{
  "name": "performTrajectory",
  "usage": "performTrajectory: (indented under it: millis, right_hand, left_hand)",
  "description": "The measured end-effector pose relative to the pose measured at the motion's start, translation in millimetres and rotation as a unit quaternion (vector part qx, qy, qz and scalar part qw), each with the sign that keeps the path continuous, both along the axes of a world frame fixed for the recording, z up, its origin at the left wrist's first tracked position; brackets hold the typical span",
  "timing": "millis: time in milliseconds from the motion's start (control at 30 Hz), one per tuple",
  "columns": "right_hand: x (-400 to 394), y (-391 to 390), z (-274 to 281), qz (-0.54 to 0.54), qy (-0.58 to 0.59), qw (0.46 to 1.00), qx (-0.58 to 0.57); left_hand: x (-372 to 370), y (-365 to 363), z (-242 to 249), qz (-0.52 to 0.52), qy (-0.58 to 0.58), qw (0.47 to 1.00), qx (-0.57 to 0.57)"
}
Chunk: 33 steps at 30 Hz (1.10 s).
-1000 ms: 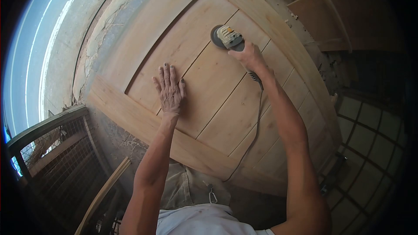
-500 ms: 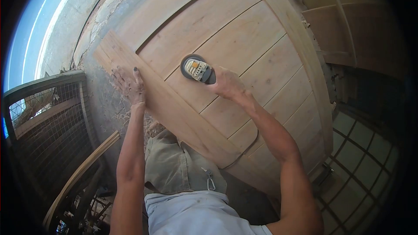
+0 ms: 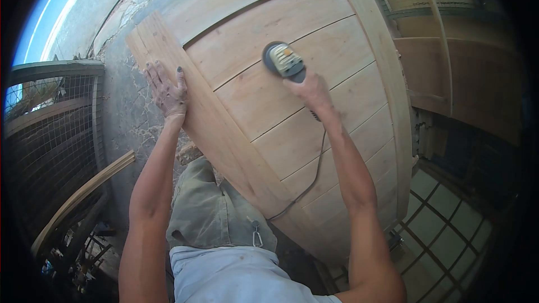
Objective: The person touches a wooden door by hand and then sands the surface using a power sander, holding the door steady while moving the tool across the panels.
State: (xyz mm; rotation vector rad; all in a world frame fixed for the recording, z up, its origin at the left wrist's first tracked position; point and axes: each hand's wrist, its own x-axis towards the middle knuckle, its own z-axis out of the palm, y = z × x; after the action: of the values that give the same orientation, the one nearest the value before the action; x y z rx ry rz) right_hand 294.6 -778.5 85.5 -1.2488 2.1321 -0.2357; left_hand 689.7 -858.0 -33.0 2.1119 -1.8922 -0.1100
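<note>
A wooden door [image 3: 331,50] with plank panels inside a frame lies flat before me. My right hand [image 3: 312,93] is wrapped round the grip of an electric sander [image 3: 285,60], whose round pad rests on the panels near the middle. From the sander a dark power cord [image 3: 314,182] trails over the door to its near edge. My left hand [image 3: 167,91] lies on the left frame board, fingers spread, dusty and holding nothing.
At left stands a wire-mesh frame [image 3: 53,101], with bent wooden strips [image 3: 84,196] below it. Cracked concrete floor [image 3: 120,101] runs beside the door. A brown wooden panel [image 3: 455,78] stands at right, above a tiled grid surface [image 3: 443,213].
The sander in my right hand has moved rightward and slightly up across the planks. My left hand stays on the frame board. The camera view has shifted a little.
</note>
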Motion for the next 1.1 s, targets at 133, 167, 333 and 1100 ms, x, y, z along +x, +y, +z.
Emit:
performTrajectory:
  millis: [133,167,333,1100]
  right_hand:
    - [16.1,-11.5,15.0,0.064,-0.018,0.998,-0.016]
    - [12.3,-17.4,16.0,0.062,-0.014,0.998,-0.014]
    - [-61.1,-51.4,4.3,-0.013,0.043,0.999,-0.006]
    - [76.8,35.6,-13.6,-0.029,-0.051,0.998,-0.003]
  left_hand:
    - [-0.4,-0.8,0.5,0.001,0.003,1.0,-0.003]
    - [0.4,-0.8,0.3,0.0,0.0,1.0,-0.002]
    - [-2.6,-0.4,6.1,-0.007,-0.015,1.0,-0.002]
    - [0.4,-1.2,1.5,0.001,-0.01,1.0,0.006]
